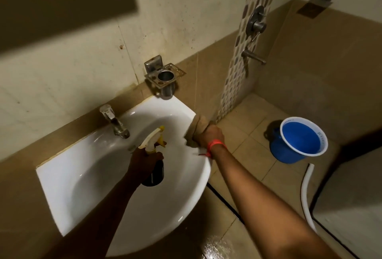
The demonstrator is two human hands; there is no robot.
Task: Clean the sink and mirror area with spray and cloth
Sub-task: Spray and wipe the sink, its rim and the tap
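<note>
A white wall-mounted sink [68,178] fills the lower left, with a chrome tap [113,122] at its back. My left hand [142,161] holds a dark spray bottle [154,174] with a white and yellow trigger head over the basin. My right hand [208,136] grips a bunched tan cloth [199,126] pressed against the sink's right rim. A red band circles that wrist. The dark corner of the mirror [57,0] shows at the upper left.
A steel tumbler holder [164,75] hangs on the wall above the sink's back right corner. A blue bucket [297,141] stands on the tiled floor at right, beside a white hose [306,194]. Shower valves [256,23] sit on the patterned wall strip. The floor below looks wet.
</note>
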